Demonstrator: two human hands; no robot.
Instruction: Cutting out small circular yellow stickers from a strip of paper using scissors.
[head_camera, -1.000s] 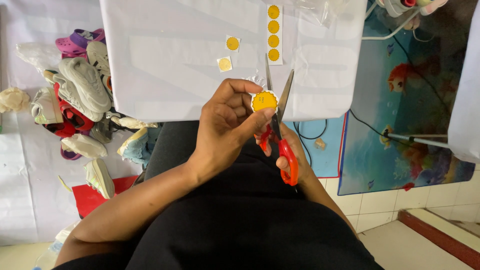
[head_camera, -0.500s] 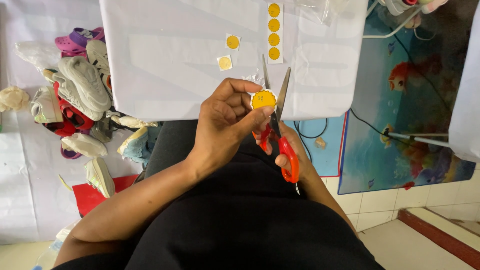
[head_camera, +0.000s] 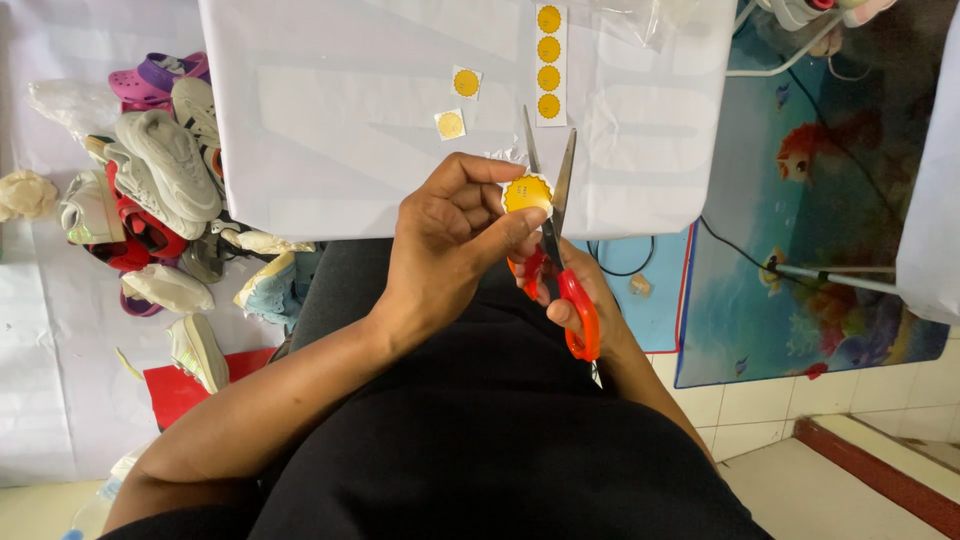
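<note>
Pinched a small yellow disc (head_camera: 527, 193) between thumb and fingertips of the left hand (head_camera: 450, 240), just off the near edge of the white table (head_camera: 330, 140). Gripped red-handled scissors (head_camera: 556, 250) in the right hand (head_camera: 580, 300), fingers through the loops, blades spread apart around the disc. Risked a nicked fingertip or a crooked cut — thumb lay very near the blades. Could not make out most of the right hand — hidden behind the left.
</note>
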